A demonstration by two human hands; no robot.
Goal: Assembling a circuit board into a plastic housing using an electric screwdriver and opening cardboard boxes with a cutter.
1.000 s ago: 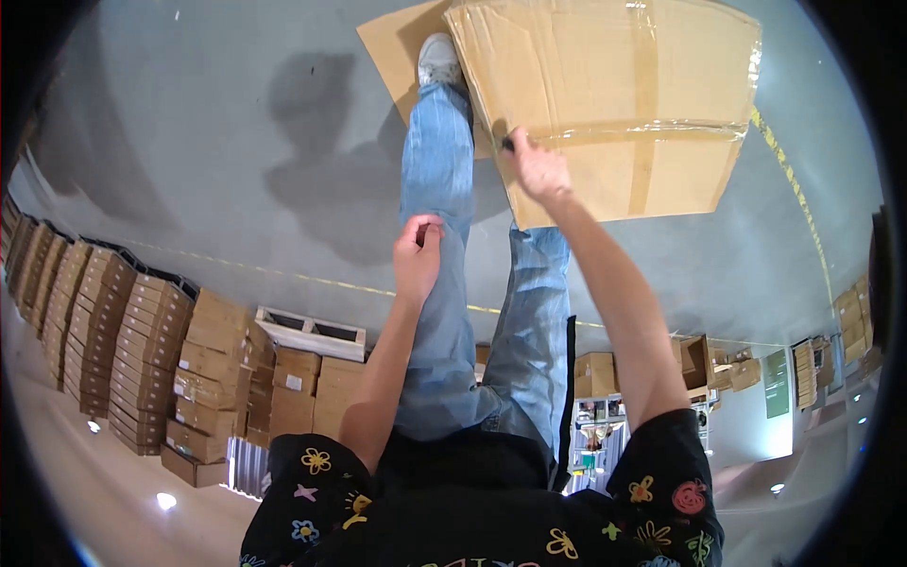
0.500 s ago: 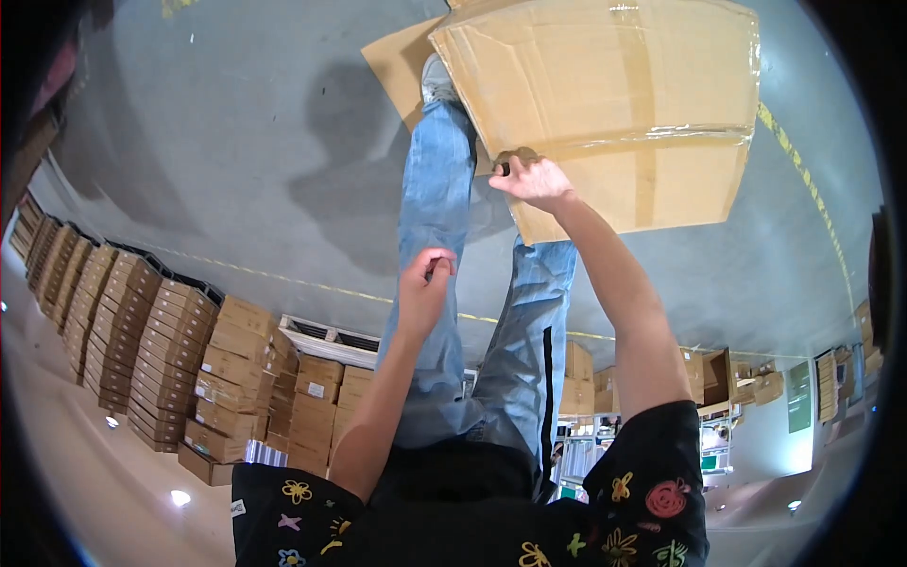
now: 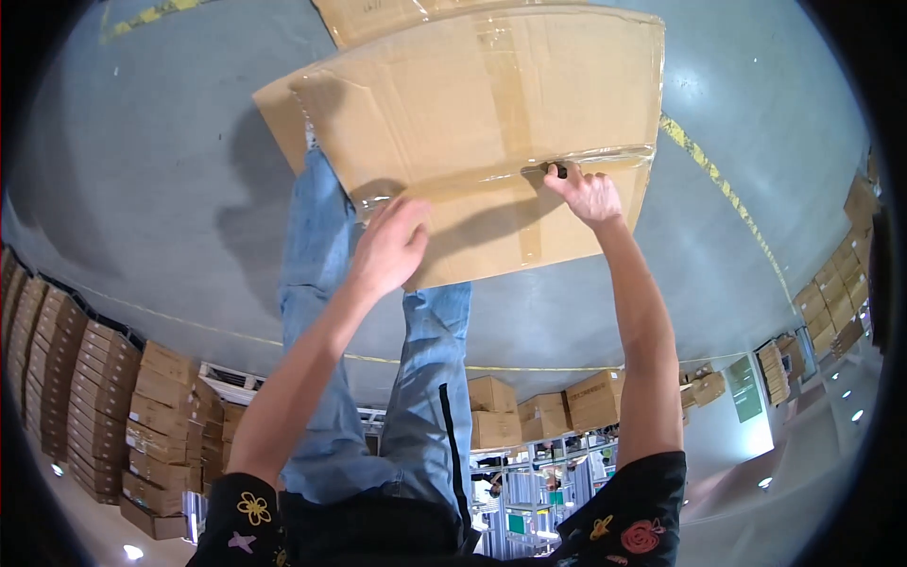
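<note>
A large brown cardboard box lies in front of me, with shiny clear tape along its seam. My right hand is closed on a small black object just over that seam. Most of the object is hidden in the fist, so its kind does not show. My left hand, slightly blurred, is at the box's near left part with fingers stretched out and nothing held. Whether it touches the cardboard I cannot tell. A loose glossy bit of tape shows at the left edge, beyond its fingertips.
My jeans-clad legs reach under the box's near side. Stacked cartons line the left, and more cartons and shelving show behind me. A yellow-black floor line runs on the right.
My right hand has moved from the box's left edge rightward along the taped seam. My left hand has risen from my leg to the box's near left part. The view has shifted right.
</note>
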